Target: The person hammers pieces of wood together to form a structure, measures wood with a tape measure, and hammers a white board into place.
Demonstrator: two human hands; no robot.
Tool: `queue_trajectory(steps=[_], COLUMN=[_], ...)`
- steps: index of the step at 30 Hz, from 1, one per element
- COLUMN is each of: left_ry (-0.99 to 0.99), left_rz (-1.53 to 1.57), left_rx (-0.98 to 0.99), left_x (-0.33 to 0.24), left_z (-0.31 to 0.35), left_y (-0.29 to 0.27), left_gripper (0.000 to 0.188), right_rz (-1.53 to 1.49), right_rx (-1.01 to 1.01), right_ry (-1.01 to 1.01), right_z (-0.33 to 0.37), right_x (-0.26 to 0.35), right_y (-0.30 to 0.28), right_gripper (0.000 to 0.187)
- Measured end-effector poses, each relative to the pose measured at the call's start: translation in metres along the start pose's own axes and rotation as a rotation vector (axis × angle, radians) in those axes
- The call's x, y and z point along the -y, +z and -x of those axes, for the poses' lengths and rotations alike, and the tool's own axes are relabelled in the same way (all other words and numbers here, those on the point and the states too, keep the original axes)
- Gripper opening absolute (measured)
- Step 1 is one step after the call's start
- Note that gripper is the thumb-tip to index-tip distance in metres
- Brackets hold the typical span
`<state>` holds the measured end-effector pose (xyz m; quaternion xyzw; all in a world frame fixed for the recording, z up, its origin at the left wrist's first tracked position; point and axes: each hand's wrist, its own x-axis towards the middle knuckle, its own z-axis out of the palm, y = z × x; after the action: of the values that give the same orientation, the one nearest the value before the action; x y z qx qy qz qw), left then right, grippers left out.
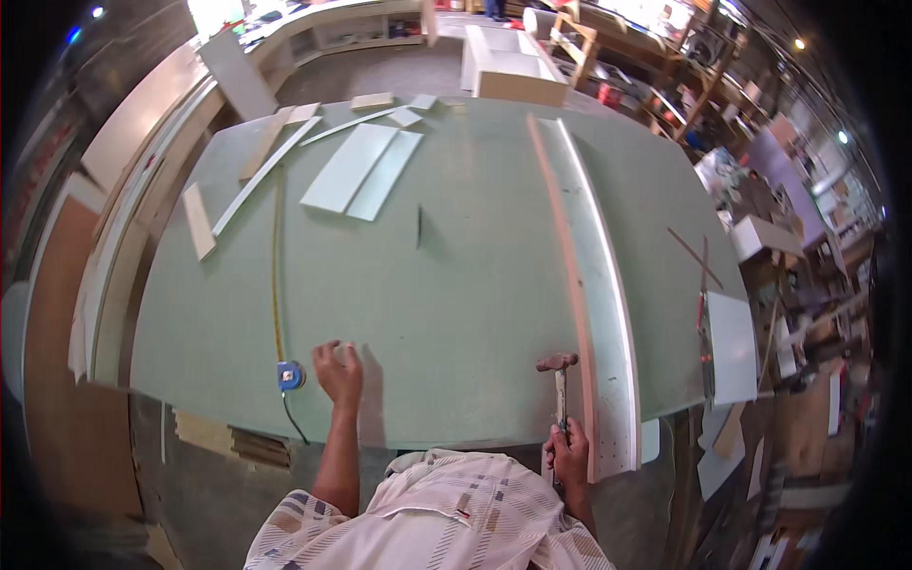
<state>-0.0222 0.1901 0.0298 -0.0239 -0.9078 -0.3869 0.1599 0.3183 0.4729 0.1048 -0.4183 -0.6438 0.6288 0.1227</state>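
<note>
My right hand [568,454] is closed round the handle of a hammer [560,380], its rusty head raised at the table's near edge. Just right of the hammer lies a long white board [608,323] with a reddish-brown strip [568,256] along its left side. My left hand [339,372] hovers above the green table [456,313] with its fingers curled in toward the thumb. Whatever it may hold is too small to make out. To its left is a blue tape measure [290,375], its yellow blade drawn out far across the table.
White panels [356,171] and narrow offcuts [266,176] lie at the far left. A thin dark sliver [419,226] shows mid-table. At the right edge are red-handled pliers [704,328] and a white panel [731,347]. Long boards [142,228] stand along the left.
</note>
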Motion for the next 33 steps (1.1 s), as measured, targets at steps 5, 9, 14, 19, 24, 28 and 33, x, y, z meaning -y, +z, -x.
queue_trajectory(steps=[5,9,14,19,24,28,33], left_ry=[-0.150,-0.309,-0.165,0.209,0.328,0.292,0.147], left_rz=[-0.396,-0.569,-0.601,-0.153,0.186,0.206,0.092], left_rx=[-0.208,-0.133,-0.125,0.137,0.642,0.897,0.927], left_x=[0.059,0.106,0.077,-0.029,-0.171,-0.245,-0.315], left_z=[-0.017,-0.019,-0.023,-0.010,0.052,0.103,0.152], left_y=[-0.060,-0.081,-0.052,0.040,0.139,0.208,0.261], left_gripper=[0.047,0.078,0.071,0.060,0.064,0.076,0.083], right_rz=[0.019,0.024,0.033,-0.021,0.079,0.229,0.390], right_rx=[0.125,0.166,0.074,-0.063,-0.314,-0.549,-0.687], right_ry=[-0.033,-0.057,-0.093,-0.078,-0.113,-0.130,-0.081], right_z=[-0.024,-0.027,-0.019,-0.013,0.004,0.027,0.035], right_x=[0.011,0.027,0.035,0.031,0.009,-0.005,-0.016], right_y=[0.033,0.053,0.052,0.038,-0.004,-0.038,-0.074], right_gripper=[0.034,0.039,0.029,0.032,0.032,0.034,0.037])
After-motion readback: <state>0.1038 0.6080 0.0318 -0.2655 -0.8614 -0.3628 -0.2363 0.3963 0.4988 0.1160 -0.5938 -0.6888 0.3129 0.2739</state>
